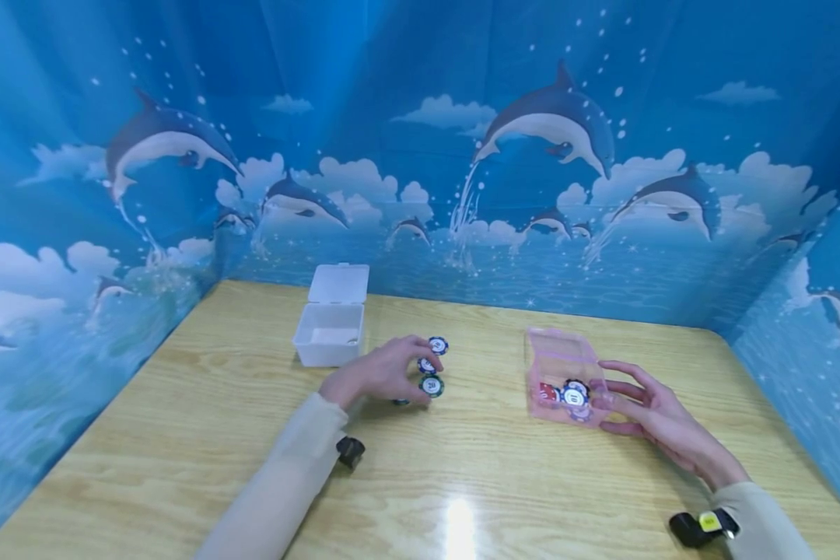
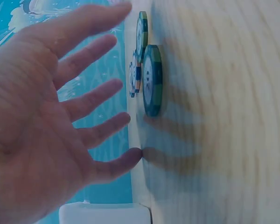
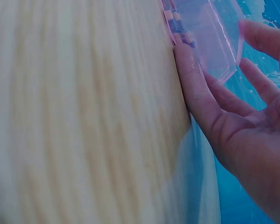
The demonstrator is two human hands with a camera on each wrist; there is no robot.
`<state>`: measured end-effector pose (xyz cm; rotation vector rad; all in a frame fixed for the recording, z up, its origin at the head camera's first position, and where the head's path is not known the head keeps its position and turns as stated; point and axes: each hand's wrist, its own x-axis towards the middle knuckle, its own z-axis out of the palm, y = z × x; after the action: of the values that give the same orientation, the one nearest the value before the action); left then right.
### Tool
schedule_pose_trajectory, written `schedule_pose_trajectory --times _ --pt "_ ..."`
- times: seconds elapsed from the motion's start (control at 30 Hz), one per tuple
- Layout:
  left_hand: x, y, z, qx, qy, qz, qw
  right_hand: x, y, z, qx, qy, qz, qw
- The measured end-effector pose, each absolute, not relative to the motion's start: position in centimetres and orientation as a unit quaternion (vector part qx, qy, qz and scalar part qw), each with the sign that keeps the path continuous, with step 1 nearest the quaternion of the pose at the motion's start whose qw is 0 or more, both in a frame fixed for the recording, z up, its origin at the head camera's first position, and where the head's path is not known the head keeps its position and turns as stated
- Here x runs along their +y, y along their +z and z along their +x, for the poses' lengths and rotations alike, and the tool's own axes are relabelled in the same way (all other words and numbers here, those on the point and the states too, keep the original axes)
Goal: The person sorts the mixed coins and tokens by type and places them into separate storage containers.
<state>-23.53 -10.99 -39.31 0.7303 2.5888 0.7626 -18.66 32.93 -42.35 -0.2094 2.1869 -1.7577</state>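
Note:
My left hand point(image 1: 392, 369) hovers palm down over several poker chips on the table, fingers spread and slightly bent. Beside its fingertips lie a green chip point(image 1: 431, 386) marked 20 and two blue chips, one farther back point(image 1: 438, 345) and one nearer point(image 1: 427, 365). A second green chip point(image 2: 152, 80) shows in the left wrist view, mostly hidden under the hand in the head view. At the right, my right hand point(image 1: 661, 420) holds the right end of an open pink clear plastic box point(image 1: 563, 365) between thumb and fingers. Inside it lie blue chips point(image 1: 574, 397) and a red piece point(image 1: 549, 392).
A white plastic box point(image 1: 329, 351) with its lid up stands behind my left wrist, a small item inside it. The wooden table point(image 1: 504, 474) ends at a blue dolphin curtain point(image 1: 420, 155) at the back and sides.

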Motion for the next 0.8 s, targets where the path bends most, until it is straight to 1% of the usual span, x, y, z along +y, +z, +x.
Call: schedule_pose_trajectory --times 0.2,0.8 --pt "-10.84 -39.7 -23.53 0.922 0.25 0.234 0.182 32.93 -42.3 -18.6 0.766 -0.616 -0.082 0.165" --pt "-10.24 -39.81 -23.78 0.932 0.228 0.224 0.173 32.77 -42.16 -18.58 0.776 -0.605 -0.073 0.161"
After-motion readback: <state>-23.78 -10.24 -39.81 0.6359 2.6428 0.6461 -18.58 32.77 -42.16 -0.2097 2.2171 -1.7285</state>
